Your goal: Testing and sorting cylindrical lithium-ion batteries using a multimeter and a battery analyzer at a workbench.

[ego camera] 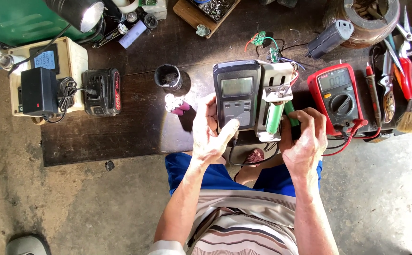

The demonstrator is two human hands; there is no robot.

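Green cell [275, 118] seated in tester cradle [276, 101] | your right hand [304, 137] pinches second cell [291, 114], left hand [211, 134] grips tester [237, 94] | slip could short terminals

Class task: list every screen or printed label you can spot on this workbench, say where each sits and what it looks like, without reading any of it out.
Grey tester: centre, by left hand, pale rectangular screen.
Red multimeter: beside right hand, small grey display, black dial.
Cream box: far left, bluish lit screen.
Black battery pack: left, red label strip.
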